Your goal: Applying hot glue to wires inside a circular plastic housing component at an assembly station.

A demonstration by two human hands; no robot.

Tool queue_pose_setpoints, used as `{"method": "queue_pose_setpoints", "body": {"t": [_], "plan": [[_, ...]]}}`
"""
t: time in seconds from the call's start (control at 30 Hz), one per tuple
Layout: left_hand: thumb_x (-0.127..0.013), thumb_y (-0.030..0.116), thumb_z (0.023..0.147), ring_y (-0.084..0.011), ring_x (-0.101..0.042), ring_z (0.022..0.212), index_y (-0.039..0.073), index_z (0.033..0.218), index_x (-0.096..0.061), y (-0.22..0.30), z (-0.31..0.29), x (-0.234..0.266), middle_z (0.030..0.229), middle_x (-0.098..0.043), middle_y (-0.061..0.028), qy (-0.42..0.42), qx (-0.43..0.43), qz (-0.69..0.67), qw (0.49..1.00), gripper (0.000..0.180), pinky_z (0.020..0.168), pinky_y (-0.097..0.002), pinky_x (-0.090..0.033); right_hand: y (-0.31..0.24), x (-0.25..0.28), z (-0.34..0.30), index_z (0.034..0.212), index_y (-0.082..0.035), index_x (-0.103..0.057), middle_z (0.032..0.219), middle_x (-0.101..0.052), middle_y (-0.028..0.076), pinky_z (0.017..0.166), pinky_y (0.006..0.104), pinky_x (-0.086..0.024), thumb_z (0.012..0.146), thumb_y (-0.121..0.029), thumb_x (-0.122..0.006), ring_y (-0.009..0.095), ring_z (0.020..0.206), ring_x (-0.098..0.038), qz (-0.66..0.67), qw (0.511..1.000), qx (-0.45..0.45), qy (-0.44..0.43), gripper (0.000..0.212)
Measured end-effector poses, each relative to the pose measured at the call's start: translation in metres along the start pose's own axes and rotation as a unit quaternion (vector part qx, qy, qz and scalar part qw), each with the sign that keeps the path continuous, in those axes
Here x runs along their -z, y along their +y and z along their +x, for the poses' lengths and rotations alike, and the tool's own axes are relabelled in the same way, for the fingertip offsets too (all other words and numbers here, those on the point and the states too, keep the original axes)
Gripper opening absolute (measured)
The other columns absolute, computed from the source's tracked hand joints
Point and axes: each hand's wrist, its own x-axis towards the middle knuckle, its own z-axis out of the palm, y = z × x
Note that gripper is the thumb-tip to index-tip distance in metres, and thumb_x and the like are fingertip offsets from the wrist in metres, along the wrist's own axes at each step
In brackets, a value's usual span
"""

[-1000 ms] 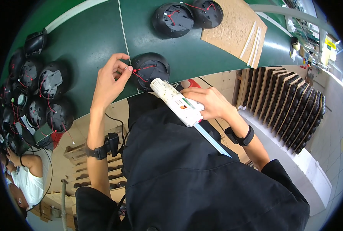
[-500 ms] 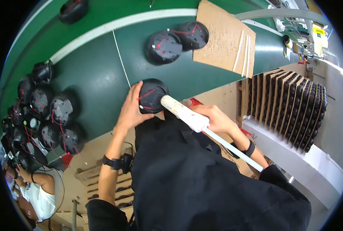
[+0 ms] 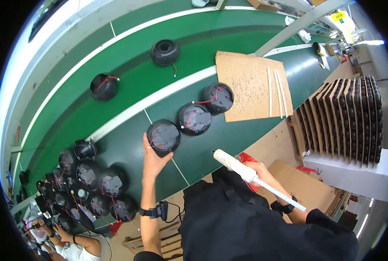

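A round black plastic housing [image 3: 164, 134] with red wires is in my left hand [image 3: 156, 163], thumb and fingers curved round its near side. It is over the green worktable, beside two more black housings, a nearer one [image 3: 195, 118] and a farther one [image 3: 219, 97]. My right hand [image 3: 258, 170] grips a white hot glue gun [image 3: 239, 168] in front of my torso. A long translucent glue stick [image 3: 281, 194] comes out of its back end. The gun's nozzle points up and left, apart from the housing. My fingers partly hide its red handle.
A cardboard sheet [image 3: 246, 87] with white glue sticks lies on the right of the table. Many black housings [image 3: 87, 174] crowd the left, near another person's arms [image 3: 78, 241]. Two housings sit on the brighter green strip [image 3: 133, 69] beyond. Layered housings [image 3: 342, 119] stand stacked at right.
My left hand has moved the housing away from the glue gun, up to the row of two others. The gun has stayed in my right hand. The view has shifted.
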Motion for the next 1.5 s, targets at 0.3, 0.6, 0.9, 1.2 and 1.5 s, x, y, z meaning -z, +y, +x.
{"method": "queue_pose_setpoints", "body": {"t": [0.3, 0.6, 0.9, 1.2, 1.5], "plan": [[-0.074, 0.023, 0.079, -0.0374, -0.059, 0.118, 0.006, 0.131, -0.060, 0.090, 0.220, 0.070, 0.126, -0.064, -0.0180, -0.084, -0.208, 0.341, 0.913, 0.057, 0.100, -0.0466, -0.049, -0.007, 0.004, -0.022, 0.090, 0.000, -0.063, 0.078, -0.062, 0.013, 0.064, 0.0332, -0.049, 0.070, -0.005, -0.072, 0.026, 0.068, -0.061, -0.028, 0.992, -0.096, 0.075, 0.022], [-0.090, 0.024, 0.068, -0.0420, -0.035, 0.141, 0.011, 0.138, -0.044, 0.139, 0.347, -0.065, 0.157, -0.031, -0.0137, 0.047, -0.181, 0.536, 0.823, 0.085, 0.101, -0.0542, -0.048, -0.020, -0.014, -0.071, 0.088, 0.000, -0.063, 0.080, -0.062, 0.012, 0.062, 0.0324, -0.049, 0.069, -0.002, -0.071, 0.024, 0.064, -0.059, -0.013, 0.979, -0.091, 0.182, 0.020], [-0.089, 0.035, 0.071, -0.0323, -0.063, 0.112, -0.001, 0.119, -0.064, 0.129, 0.258, 0.045, 0.126, -0.061, -0.0189, 0.065, -0.136, 0.195, 0.969, 0.066, 0.091, -0.0432, -0.054, -0.022, 0.006, -0.046, 0.107, 0.006, -0.066, 0.097, -0.069, 0.018, 0.079, 0.0349, -0.053, 0.073, -0.008, -0.070, 0.030, 0.087, -0.070, 0.007, 0.990, -0.072, 0.124, 0.036], [-0.091, 0.021, 0.071, -0.0142, -0.064, 0.100, -0.003, 0.115, -0.067, 0.001, -0.109, 0.137, 0.108, -0.071, -0.0049, -0.239, 0.165, -0.324, 0.900, 0.056, 0.092, -0.0316, -0.051, 0.013, 0.032, 0.040, 0.096, -0.001, -0.068, 0.081, -0.066, 0.014, 0.065, 0.0333, -0.051, 0.075, -0.014, -0.070, 0.018, 0.068, -0.063, -0.009, 0.999, 0.026, -0.024, 0.025], [-0.084, 0.032, 0.080, -0.0101, -0.060, 0.092, 0.002, 0.116, -0.068, -0.095, -0.101, -0.054, 0.103, -0.069, -0.0014, -0.283, 0.207, -0.495, 0.795, 0.049, 0.084, -0.0260, -0.049, -0.019, 0.037, 0.078, 0.100, 0.000, -0.067, 0.088, -0.070, 0.017, 0.067, 0.0351, -0.052, 0.078, -0.017, -0.071, 0.027, 0.073, -0.068, 0.014, 0.981, 0.092, -0.170, 0.028]]}}
